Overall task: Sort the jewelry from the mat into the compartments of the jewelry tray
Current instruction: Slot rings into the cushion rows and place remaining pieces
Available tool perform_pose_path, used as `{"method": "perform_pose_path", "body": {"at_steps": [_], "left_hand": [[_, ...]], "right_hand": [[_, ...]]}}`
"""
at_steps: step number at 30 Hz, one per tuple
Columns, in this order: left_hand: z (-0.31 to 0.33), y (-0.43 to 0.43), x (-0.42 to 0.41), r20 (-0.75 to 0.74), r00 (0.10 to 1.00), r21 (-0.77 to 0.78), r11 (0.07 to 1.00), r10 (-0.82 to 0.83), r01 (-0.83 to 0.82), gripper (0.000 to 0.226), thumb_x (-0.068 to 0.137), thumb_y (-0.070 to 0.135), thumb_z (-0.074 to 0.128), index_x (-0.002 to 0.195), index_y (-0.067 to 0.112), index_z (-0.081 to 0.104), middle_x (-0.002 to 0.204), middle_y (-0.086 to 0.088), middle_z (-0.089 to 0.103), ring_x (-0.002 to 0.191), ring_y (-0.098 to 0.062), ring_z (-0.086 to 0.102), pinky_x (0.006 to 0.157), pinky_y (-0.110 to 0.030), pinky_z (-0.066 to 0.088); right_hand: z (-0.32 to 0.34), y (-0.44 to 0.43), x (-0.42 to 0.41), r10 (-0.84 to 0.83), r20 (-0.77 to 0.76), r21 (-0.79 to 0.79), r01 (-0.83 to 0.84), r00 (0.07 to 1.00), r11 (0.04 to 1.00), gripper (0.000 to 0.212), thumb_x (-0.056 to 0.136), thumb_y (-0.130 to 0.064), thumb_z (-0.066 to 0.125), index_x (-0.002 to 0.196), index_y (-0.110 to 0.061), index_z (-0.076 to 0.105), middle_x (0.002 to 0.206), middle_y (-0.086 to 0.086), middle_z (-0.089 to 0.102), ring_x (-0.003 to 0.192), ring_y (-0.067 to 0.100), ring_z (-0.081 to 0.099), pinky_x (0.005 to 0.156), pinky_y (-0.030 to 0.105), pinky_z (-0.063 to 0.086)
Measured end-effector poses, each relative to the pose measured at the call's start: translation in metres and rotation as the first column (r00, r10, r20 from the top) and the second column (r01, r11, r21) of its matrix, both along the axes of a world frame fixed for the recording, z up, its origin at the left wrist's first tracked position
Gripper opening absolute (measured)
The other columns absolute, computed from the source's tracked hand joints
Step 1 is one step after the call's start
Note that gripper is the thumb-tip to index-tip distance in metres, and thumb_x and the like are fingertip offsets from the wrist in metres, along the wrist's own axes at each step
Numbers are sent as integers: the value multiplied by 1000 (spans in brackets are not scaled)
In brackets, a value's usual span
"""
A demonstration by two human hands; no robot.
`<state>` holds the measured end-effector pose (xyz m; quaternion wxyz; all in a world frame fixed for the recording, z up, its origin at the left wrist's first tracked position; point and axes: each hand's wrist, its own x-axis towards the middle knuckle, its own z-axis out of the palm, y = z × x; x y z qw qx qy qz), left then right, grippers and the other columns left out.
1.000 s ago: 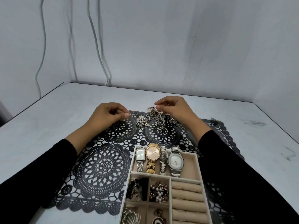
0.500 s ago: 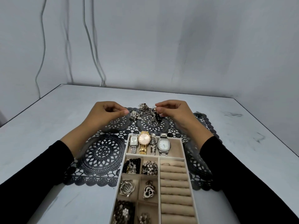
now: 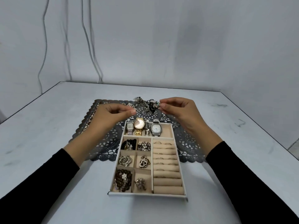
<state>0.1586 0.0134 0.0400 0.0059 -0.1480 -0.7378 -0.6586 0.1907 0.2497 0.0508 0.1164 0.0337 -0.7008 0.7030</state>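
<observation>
- Both hands had lifted off the mat since a second earlier and hung a little above it, and my view had pulled back so the whole jewelry tray showed.
- Left hand (image 3: 110, 115): at 11 o'clock from the tray. Thumb and forefinger were pressed tip to tip and the other fingers curled. I could not tell whether anything fine lay between the tips.
- Right hand (image 3: 181, 110): at 1 o'clock from the tray. Thumb and forefinger were pinched narrow on the 3 o'clock edge of the jewelry tangle (image 3: 144, 103), where small pale bits showed at the fingertips.
- Jewelry tangle: chains and a dark cord heaped on the mat (image 3: 186, 141) at 12 o'clock from the tray, between my two hands. The separate pieces were too snarled to name.
- Mat: dark lace, lying flat on the pale table (image 3: 48, 120), with the tray's far end resting over its near part.
- Jewelry tray (image 3: 145, 194): directly before me at 6 o'clock, long side running away from me.
- Far compartment, at 12 o'clock: four watches side by side, the gold watch (image 3: 139, 124) second from 9 o'clock.
- The 3 o'clock side held the ring rolls (image 3: 166, 177), with a few thin rings seated in the farther slots.
- The 9 o'clock side held six small compartments in two columns, each with a piece in it. A heart pendant (image 3: 144, 162) lay in the middle row and a dark bead strand (image 3: 123, 178) in the nearest 9 o'clock cell.
- Both forearms wore black sleeves (image 3: 40, 183).
</observation>
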Motion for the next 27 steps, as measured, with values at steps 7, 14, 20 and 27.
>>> {"method": "perform_pose_path", "body": {"at_steps": [7,14,20,27], "left_hand": [[-4,4,39,-7,999,67,997,-47,47,15,77,7,77,91,4,75,69,3,72,64,-1,67,60,-11,51],[-9,7,54,-41,997,27,997,-64,66,17,71,15,78,87,9,75,66,7,71,63,-2,65,63,-12,51],[-15,6,69,-15,995,27,995,-94,95,16,70,20,79,83,13,75,73,-1,73,74,-12,72,63,-22,59],[-18,8,77,-41,993,42,992,-114,115,17,74,12,78,89,4,74,75,-5,72,69,-6,69,60,-15,54]], "right_hand": [[-8,5,50,-78,-44,-8,78,996,997,23,77,-7,75,100,-5,73,94,12,74,89,22,69,86,29,56],[-19,8,79,-121,-28,-16,121,992,993,22,77,-8,74,100,-6,73,90,12,74,83,18,70,79,25,56],[-23,8,100,-96,-41,-21,95,995,995,20,79,-4,73,99,-3,73,82,10,73,75,14,69,66,19,53],[-29,8,122,43,26,151,-46,999,987,16,78,-5,73,95,-5,74,79,9,73,71,16,66,60,28,50]]}}
